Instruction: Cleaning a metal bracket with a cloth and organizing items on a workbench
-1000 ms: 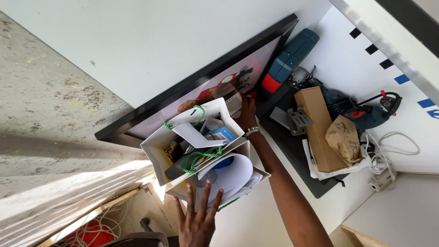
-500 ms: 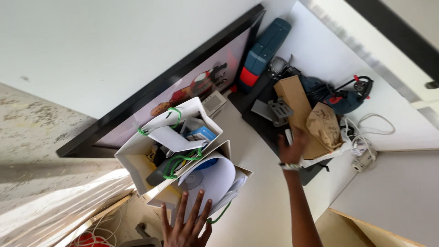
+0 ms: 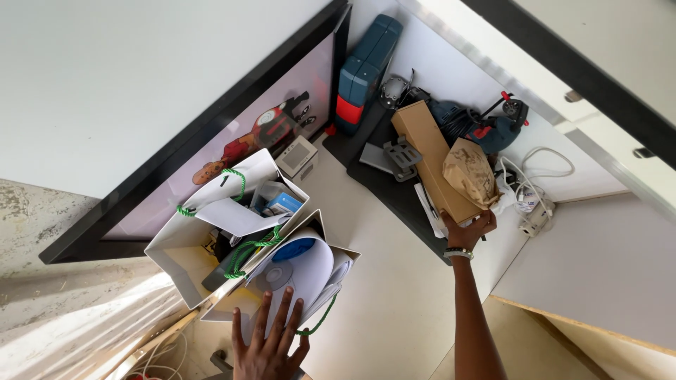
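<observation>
The person's left hand [image 3: 271,341] lies flat with fingers spread against the near face of a white paper bag [image 3: 299,278] with green cord handles, pressing on it rather than gripping it. A second white bag [image 3: 211,225] stands just behind, stuffed with small boxes. The right hand [image 3: 468,229] reaches out to the end of a long cardboard box [image 3: 429,158], fingers curled around its near corner, thumb open; how firmly it grips I cannot tell. A crumpled brown paper bag [image 3: 470,174] sits on that box. Beyond lie a blue tool case [image 3: 366,67], a power tool [image 3: 486,127] and a framed picture [image 3: 232,134] leaning against the wall.
</observation>
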